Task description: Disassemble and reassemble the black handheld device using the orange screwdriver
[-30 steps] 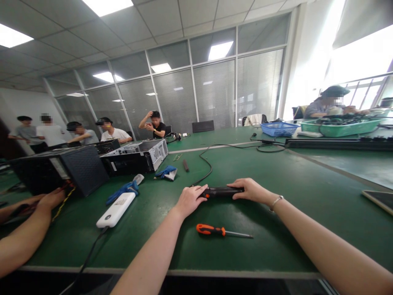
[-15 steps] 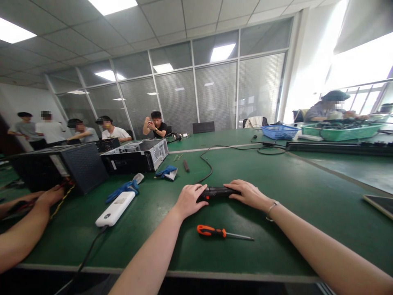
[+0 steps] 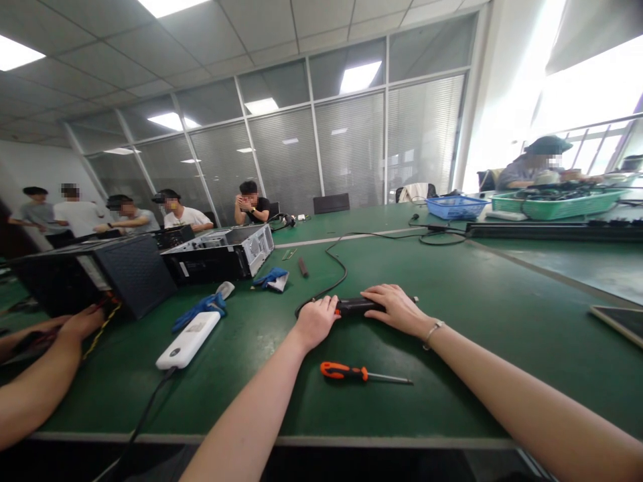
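A black corded tool with an orange band lies on the green table in front of me. My left hand grips its left end, where the black cable leaves it. My right hand lies over its right part, fingers curled on top. An orange-handled screwdriver rests on the table just below both hands, apart from them.
A white power strip, blue gloves and two computer cases lie to the left. Another person's arms reach in at the left edge. Several people sit at the back. Blue and green baskets stand far right.
My hands and the black tool have shifted slightly away from me; my right hand slid left along it, so the tool's right tip now shows. The screwdriver has not moved.
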`<action>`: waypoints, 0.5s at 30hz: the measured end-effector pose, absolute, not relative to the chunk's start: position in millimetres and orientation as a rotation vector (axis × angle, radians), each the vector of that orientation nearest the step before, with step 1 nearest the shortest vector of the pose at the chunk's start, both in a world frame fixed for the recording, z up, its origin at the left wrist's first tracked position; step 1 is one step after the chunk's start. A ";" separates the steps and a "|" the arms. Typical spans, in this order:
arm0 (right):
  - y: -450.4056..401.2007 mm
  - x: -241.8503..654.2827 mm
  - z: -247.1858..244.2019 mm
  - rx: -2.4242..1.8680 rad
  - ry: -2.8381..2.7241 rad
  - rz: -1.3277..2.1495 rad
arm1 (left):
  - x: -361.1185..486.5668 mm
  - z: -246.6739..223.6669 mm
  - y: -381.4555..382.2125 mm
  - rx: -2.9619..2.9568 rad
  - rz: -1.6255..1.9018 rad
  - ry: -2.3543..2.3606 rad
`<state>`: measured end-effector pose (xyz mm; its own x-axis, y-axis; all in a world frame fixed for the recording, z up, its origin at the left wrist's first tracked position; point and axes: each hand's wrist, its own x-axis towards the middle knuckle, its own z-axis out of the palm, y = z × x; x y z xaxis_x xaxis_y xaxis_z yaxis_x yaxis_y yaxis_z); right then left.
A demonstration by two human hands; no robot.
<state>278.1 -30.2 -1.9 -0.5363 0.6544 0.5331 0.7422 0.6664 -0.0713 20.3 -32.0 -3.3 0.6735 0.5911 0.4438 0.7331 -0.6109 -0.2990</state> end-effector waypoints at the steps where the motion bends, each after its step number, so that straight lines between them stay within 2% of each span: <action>1: -32.6 271.7 -1.3 -1.028 -2.366 -0.243 | 20.2 -3.7 -31.5 -2.430 -0.429 -1.031; 8: -34.7 225.6 -3.6 -0.912 -2.342 -0.339 | 12.5 -3.3 -31.0 -2.516 -0.620 -0.965; 15: -25.2 224.1 -9.8 -0.859 -2.362 -0.474 | 0.0 -8.5 -26.5 -2.542 -0.811 -0.952</action>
<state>224.1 -25.2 -9.8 -0.6275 0.4669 0.6231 0.6713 0.7299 0.1291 0.0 -26.5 -8.5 0.6194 0.5022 0.6035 0.6758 -0.7323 -0.0843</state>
